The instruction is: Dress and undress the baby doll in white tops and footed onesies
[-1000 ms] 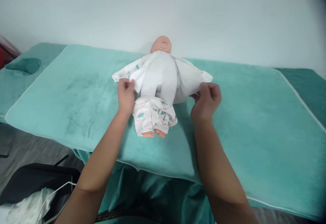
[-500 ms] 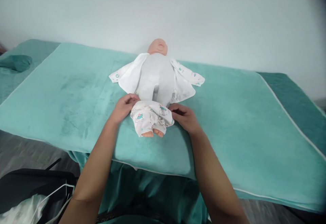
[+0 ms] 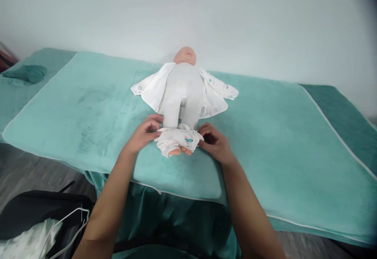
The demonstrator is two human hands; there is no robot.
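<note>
A baby doll with a pale grey cloth body lies on its back, its feet toward me. Its white printed jacket is spread open, with the sleeves out to both sides. White printed baby pants are bunched round the lower legs, and the toes poke out of the cuffs. My left hand pinches the left side of the waistband. On the opposite side, my right hand has its fingers closed on the waistband's right edge.
A green padded bed with a velvety cover lies under the doll, against a pale wall. At the lower left stands a black chair bearing a white cloth and a white hanger or cord.
Both hands have drawn the waistband down the doll's legs toward me. The pants are more bunched near the feet, and more of the grey legs shows. The view has shifted slightly.
</note>
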